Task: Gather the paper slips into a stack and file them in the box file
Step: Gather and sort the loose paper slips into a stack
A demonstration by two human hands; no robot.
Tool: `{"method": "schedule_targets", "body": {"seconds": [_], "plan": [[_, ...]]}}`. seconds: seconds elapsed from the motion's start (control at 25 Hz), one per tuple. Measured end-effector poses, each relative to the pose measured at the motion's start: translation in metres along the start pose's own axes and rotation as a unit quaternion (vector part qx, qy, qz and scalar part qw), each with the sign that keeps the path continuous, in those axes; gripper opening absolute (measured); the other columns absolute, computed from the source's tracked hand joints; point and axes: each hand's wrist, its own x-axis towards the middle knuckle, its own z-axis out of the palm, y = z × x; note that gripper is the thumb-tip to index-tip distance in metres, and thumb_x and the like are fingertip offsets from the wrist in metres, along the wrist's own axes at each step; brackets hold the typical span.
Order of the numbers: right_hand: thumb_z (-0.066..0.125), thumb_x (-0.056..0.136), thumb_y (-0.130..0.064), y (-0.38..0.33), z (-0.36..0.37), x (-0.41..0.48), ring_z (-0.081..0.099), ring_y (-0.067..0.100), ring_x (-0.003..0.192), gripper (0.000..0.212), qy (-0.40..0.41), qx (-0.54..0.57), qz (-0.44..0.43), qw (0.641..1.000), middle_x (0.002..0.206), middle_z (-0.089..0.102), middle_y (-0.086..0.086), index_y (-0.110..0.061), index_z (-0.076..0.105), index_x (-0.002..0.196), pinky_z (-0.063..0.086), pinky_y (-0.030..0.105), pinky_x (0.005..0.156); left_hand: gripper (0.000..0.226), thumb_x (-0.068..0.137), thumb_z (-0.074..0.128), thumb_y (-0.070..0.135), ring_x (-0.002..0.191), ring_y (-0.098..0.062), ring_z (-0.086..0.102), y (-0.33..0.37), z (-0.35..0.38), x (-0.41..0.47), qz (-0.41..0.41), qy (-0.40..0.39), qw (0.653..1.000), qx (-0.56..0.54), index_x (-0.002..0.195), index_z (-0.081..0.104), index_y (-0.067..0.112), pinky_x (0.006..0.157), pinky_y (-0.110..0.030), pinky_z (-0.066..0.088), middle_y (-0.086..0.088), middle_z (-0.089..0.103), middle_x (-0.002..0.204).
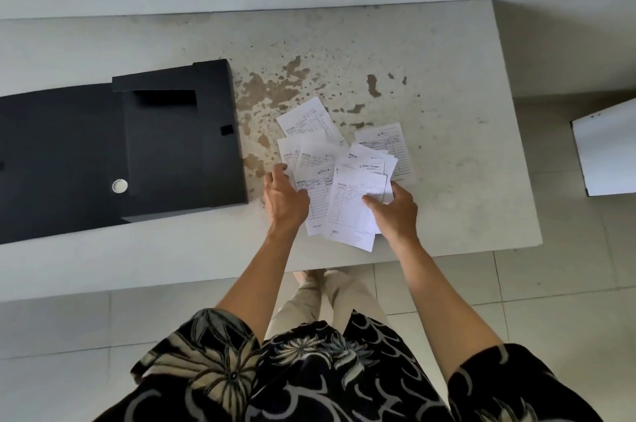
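Observation:
Several white printed paper slips (344, 160) lie fanned and overlapping on the grey table (447, 77), right of a black box file (120, 153) that lies open and flat. My right hand (392, 211) pinches a small bunch of slips (351, 211), thumb on top, lifted slightly near the table's front edge. My left hand (285, 198) rests flat on the left edge of the spread, fingers touching the slips, thumb against one sheet. One slip (306, 118) sticks out at the far left of the pile, another (389, 139) at the far right.
The tabletop has brown stained patches (272, 91) just behind the slips. The table's right edge (516, 146) drops to a tiled floor. A white panel or board (605, 153) stands at the far right. A wall runs along the back.

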Motion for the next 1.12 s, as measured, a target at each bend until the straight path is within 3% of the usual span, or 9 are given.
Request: {"method": "schedule_targets", "body": {"seconds": [0.2,0.36,0.56,0.68,0.92,1.04,1.12], "plan": [[0.072,0.086,-0.016,0.003,-0.005,0.001,0.072,0.017,0.086,0.014,0.004,0.084,0.026,0.996,0.091,0.075,-0.006,-0.019,0.071,0.099,0.062,0.041,0.076,0.081,0.075,0.088,0.026,0.123,-0.032,0.042,0.004,0.01,-0.005,0.01,0.008,0.997,0.077,0.138,0.043,0.007,0.102,-0.042,0.042,-0.015,0.043,0.134],[0.072,0.087,-0.015,0.005,-0.017,0.01,0.074,0.02,0.092,0.014,-0.003,0.096,0.027,0.995,0.093,0.075,-0.007,-0.022,0.072,0.1,0.061,0.035,0.073,0.088,0.072,0.089,0.04,0.123,-0.033,0.041,0.021,0.025,-0.011,-0.028,0.074,0.987,0.142,0.136,0.041,0.003,0.106,-0.037,0.034,-0.016,0.041,0.136],[0.072,0.086,-0.013,0.008,-0.023,0.022,0.075,0.02,0.096,0.018,-0.014,0.134,0.028,0.991,0.099,0.078,-0.003,-0.023,0.073,0.1,0.063,0.039,0.079,0.082,0.073,0.088,0.015,0.127,-0.034,0.045,0.037,0.034,-0.003,-0.087,0.062,0.993,0.059,0.137,0.038,0.003,0.107,-0.039,0.034,-0.017,0.048,0.136],[0.072,0.086,-0.008,0.009,-0.027,0.029,0.075,0.023,0.1,0.019,-0.015,0.165,0.033,0.986,0.101,0.078,0.0,-0.02,0.073,0.101,0.063,0.042,0.083,0.08,0.067,0.092,0.013,0.126,-0.034,0.05,0.037,0.033,0.006,-0.124,0.046,0.991,0.028,0.13,0.044,0.005,0.107,-0.044,0.039,-0.014,0.056,0.132],[0.073,0.087,-0.006,0.007,-0.034,0.04,0.075,0.018,0.097,0.02,-0.018,0.189,0.037,0.981,0.101,0.078,-0.003,-0.022,0.073,0.1,0.06,0.034,0.079,0.036,0.079,0.078,0.004,0.122,-0.033,0.047,0.04,0.039,0.006,-0.123,0.042,0.988,0.086,0.112,0.067,0.01,0.1,-0.037,0.038,-0.012,0.052,0.129],[0.072,0.088,-0.004,0.004,-0.039,0.043,0.075,0.015,0.094,0.021,-0.023,0.191,0.027,0.981,0.101,0.078,-0.004,-0.022,0.073,0.099,0.061,0.031,0.079,0.036,0.083,0.068,0.004,0.109,-0.032,0.061,0.046,0.037,0.003,-0.087,0.021,0.988,0.126,0.118,0.064,0.012,0.093,-0.034,0.041,-0.012,0.068,0.114],[0.072,0.089,-0.003,0.004,-0.045,0.047,0.075,0.01,0.09,0.021,-0.027,0.195,0.023,0.98,0.101,0.078,-0.004,-0.019,0.074,0.103,0.061,0.026,0.075,0.035,0.087,0.065,0.006,0.096,-0.029,0.063,0.046,0.025,0.004,-0.072,-0.001,0.992,0.099,0.122,0.062,0.011,0.078,-0.027,0.05,-0.01,0.069,0.106]]}}
